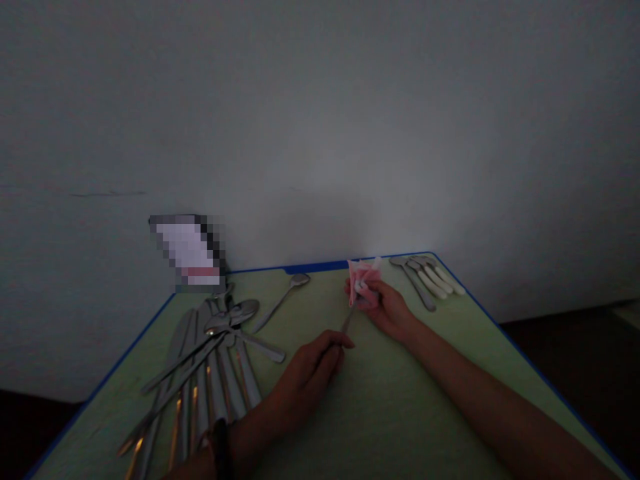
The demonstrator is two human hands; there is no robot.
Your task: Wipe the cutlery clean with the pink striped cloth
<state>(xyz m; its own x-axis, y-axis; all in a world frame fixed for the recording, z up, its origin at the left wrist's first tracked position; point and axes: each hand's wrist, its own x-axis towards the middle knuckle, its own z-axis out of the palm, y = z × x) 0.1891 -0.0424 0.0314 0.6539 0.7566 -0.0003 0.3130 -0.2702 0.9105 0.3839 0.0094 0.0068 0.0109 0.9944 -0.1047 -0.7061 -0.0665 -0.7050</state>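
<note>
My left hand [320,363] pinches the end of a thin metal cutlery handle [349,321] over the middle of the table. The handle's far end disappears into a pink-and-white cloth [367,280], so I cannot tell which kind of cutlery it is. Closed around that cloth is my right hand [393,307], its fingers bunching the fabric about the hidden end. Left of the cloth, a single spoon [300,280] lies on the table. Close beyond my right hand lies another metal piece of cutlery [420,290], beside several white-handled pieces [435,283].
The green table [400,413] has a blue edge and stands against a grey wall [320,133]. Several knives and spoons form a pile [220,367] at the left, partly behind my left forearm. A blurred-out device [187,250] leans at the back left corner.
</note>
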